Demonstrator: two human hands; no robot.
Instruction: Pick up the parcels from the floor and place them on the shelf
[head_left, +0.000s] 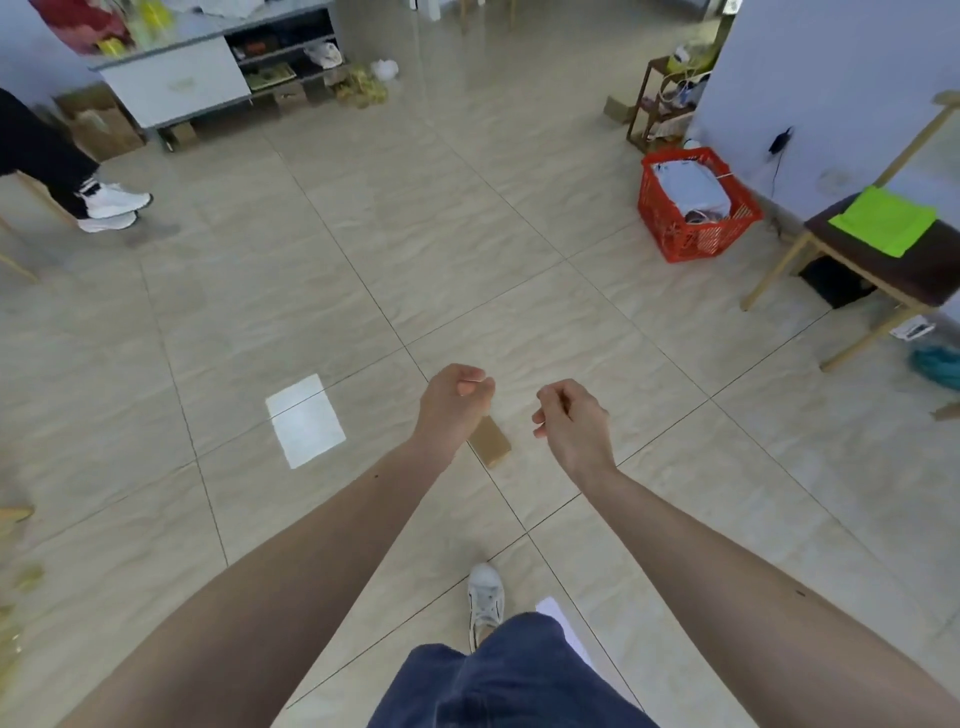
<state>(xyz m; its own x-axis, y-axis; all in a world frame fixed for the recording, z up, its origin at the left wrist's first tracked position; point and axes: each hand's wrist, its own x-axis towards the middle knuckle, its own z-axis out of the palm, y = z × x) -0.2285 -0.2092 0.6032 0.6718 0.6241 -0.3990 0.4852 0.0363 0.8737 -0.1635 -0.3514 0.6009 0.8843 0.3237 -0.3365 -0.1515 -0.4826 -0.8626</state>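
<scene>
A small brown cardboard parcel lies on the tiled floor, partly hidden behind my left wrist. A flat white parcel lies on the floor to its left. Another white parcel peeks out beside my leg at the bottom. My left hand hangs above the brown parcel with fingers curled in and nothing in it. My right hand is just right of the parcel, also curled shut and empty. A grey shelf unit stands at the far left against the wall.
A red basket holding grey bags stands at the right by the wall. A wooden bench with a green cloth is further right. Another person's legs and white shoes are at the left. My own white shoe steps forward.
</scene>
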